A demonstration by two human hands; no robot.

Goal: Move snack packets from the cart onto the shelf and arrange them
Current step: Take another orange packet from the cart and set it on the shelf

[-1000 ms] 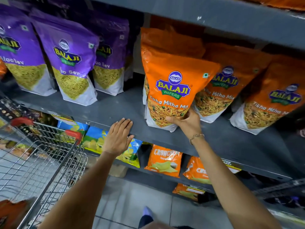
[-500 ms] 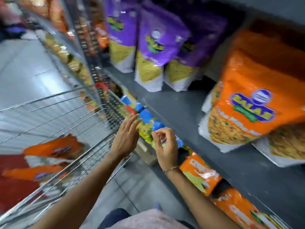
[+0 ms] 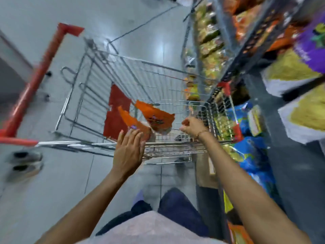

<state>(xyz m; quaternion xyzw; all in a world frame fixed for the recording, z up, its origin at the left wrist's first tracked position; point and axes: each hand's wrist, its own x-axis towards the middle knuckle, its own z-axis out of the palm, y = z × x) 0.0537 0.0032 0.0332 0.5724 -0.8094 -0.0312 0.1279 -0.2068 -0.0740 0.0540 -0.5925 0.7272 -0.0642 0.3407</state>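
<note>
As both empty, spread hands, left (image 3: 127, 152) and right (image 3: 192, 126), near mid-frame packets (image 3: 156, 117) in the cart (image 3: 123, 71), grasping one comes next.

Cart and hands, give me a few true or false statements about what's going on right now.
1. Two orange packets lie in the cart. True.
2. The left hand grips a packet. False: it is open, reaching over the cart's near rim.
3. The right hand is empty. True.
4. The cart's handle is blue. False: it is red.
5. The cart is piled full. False: mostly bare wire shows.
</note>
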